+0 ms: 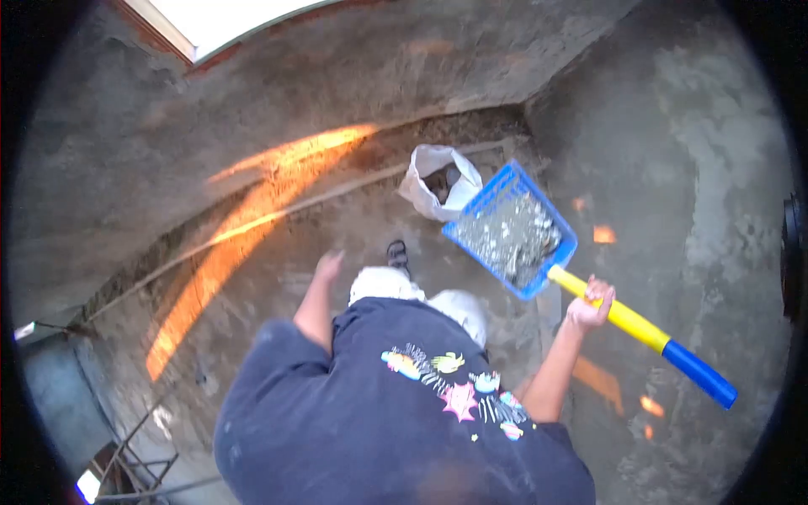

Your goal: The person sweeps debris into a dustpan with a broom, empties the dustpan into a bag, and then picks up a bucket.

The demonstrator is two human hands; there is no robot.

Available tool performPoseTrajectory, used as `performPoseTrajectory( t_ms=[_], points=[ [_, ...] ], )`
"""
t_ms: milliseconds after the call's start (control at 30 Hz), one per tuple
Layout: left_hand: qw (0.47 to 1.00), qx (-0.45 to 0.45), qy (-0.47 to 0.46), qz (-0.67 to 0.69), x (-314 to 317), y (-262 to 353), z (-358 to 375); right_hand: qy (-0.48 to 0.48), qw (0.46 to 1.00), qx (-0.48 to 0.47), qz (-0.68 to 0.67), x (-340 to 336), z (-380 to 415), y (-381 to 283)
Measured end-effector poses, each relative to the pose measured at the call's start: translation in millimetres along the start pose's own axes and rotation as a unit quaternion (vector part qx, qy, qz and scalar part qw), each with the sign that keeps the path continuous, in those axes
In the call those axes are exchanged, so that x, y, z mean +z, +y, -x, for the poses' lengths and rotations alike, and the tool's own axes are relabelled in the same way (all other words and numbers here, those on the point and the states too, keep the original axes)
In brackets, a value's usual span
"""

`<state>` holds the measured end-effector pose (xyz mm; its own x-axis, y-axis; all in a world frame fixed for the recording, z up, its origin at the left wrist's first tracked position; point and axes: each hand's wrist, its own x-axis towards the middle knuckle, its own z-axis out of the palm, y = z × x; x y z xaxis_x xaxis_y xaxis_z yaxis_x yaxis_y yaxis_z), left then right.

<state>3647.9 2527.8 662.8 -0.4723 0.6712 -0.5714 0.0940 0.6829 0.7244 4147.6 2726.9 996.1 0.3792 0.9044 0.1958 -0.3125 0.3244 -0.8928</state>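
Concrete floor (278,252): your right hand (592,305) grips the dustpan (513,231) level, keeping rubble in, near the sack (438,181); left hand (328,265) hangs open, empty.

Right hand (592,305): fist closed round the yellow handle (619,316), thumb side up, fingers wrapped over the top. Right forearm bare, runs from the hand down and inward to the elbow, which sits below the handle, close to the torso. Wrist roughly straight.

Left hand (327,265): holds nothing, fingers loosely together and slightly blurred, well apart from the handle on the far side of the body. Left forearm bare, angled down to the dark sleeve. Both arms bent, held out in front of the chest.
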Motion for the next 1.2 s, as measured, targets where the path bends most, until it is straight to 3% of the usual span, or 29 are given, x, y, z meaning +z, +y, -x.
performPoseTrajectory(
  t_ms=[67,133,200,300,333,433,600,700,833,967,1200],
  points=[
    [0.995,-0.076,-0.063,0.003,50.2,72.3,-37.4,-0.054,0.998,-0.004,0.023,34.9,-45.1,2.1],
    [0.993,-0.009,-0.082,-0.081,101.1,108.7,-65.1,-0.089,0.996,-0.014,-0.003,27.2,-76.8,12.2],
    [0.992,0.031,-0.083,-0.091,138.2,166.0,-42.2,-0.114,0.993,-0.001,-0.001,19.6,-103.4,13.7],
    [0.989,-0.066,-0.079,-0.104,183.0,224.0,-13.3,-0.177,0.984,-0.007,-0.019,5.5,-132.7,24.1],
    [0.990,-0.076,-0.065,-0.096,205.9,226.5,-7.1,-0.206,0.978,-0.012,-0.023,-1.3,-144.8,32.6],
    [0.980,-0.135,0.097,-0.108,268.5,210.3,-0.4,-0.252,0.967,-0.016,-0.022,-6.2,-166.0,49.6],
    [0.970,-0.170,0.168,-0.049,336.6,184.2,39.7,-0.333,0.942,-0.034,-0.024,-42.8,-190.3,76.7],
    [0.960,-0.113,0.257,0.017,355.0,202.5,45.9,-0.362,0.930,-0.046,-0.040,-40.1,-208.7,108.9],
    [0.964,-0.011,0.263,0.033,405.9,197.7,59.4,-0.429,0.899,-0.081,-0.037,-70.0,-209.3,117.8],
    [0.942,0.028,0.320,0.095,426.8,207.0,51.2,-0.467,0.876,-0.123,-0.014,-74.9,-209.5,136.2],
    [0.930,0.059,0.316,0.179,430.2,208.9,65.2,-0.509,0.848,-0.144,0.001,-68.6,-199.7,129.2]
  ],
)
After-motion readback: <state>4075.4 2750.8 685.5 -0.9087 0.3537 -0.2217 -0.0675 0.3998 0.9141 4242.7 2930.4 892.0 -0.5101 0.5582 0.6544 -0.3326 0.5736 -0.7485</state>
